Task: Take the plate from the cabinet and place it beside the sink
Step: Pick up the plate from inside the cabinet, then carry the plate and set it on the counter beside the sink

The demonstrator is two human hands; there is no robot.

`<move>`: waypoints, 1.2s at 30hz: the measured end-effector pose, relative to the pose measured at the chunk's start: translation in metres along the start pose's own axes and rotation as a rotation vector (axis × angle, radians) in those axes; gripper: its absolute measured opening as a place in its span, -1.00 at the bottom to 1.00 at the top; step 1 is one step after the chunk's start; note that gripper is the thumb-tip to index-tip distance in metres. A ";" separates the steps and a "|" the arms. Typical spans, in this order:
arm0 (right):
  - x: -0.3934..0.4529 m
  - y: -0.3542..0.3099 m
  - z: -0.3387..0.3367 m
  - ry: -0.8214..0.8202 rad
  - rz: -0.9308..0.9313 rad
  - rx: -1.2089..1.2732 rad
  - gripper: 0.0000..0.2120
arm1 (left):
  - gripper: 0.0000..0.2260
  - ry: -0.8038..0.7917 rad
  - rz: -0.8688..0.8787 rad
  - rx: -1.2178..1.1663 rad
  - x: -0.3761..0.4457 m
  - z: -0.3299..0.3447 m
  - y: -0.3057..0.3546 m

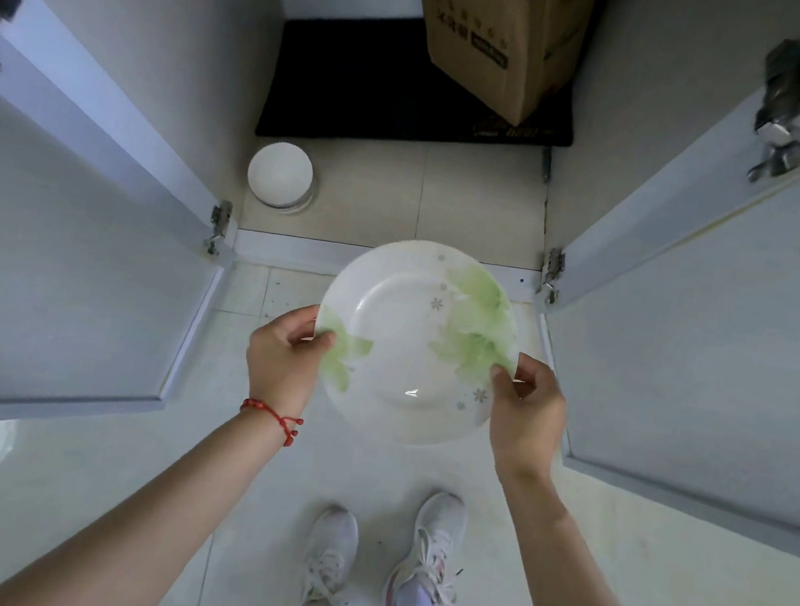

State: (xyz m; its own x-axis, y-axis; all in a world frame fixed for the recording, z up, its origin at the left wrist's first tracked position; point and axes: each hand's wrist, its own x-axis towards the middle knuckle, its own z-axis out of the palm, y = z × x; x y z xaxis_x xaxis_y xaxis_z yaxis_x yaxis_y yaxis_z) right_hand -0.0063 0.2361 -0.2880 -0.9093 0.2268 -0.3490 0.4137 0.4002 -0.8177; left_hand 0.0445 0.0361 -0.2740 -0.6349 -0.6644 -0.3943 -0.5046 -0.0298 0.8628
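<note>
White plate (413, 341) gripped at opposite rims by left hand (283, 358) and right hand (524, 409)

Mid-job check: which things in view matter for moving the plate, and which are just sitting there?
Part of the job:
plate, gripped at its rim by the left hand and right hand
cabinet, both doors open

Just lying about:
white bowl on the cabinet floor
cardboard box
black mat under the box
</note>
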 end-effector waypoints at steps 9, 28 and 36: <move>-0.077 -0.096 -0.048 0.040 -0.025 0.063 -0.79 | -0.74 -0.017 0.055 -0.043 -0.057 -0.060 0.085; -0.196 -0.193 -0.200 0.210 0.003 0.206 -0.90 | -0.55 -0.206 0.207 -0.063 -0.200 -0.103 0.232; -0.218 -0.182 -0.280 0.330 0.043 0.303 -0.89 | -0.65 -0.357 0.242 -0.047 -0.261 -0.060 0.260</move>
State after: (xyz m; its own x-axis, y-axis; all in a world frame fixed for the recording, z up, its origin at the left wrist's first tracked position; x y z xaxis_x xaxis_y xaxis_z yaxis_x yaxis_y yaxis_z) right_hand 0.1294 0.3628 0.0652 -0.8079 0.5283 -0.2614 0.3743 0.1173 -0.9199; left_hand 0.1141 0.1572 0.0721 -0.8985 -0.3565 -0.2563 -0.2944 0.0560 0.9541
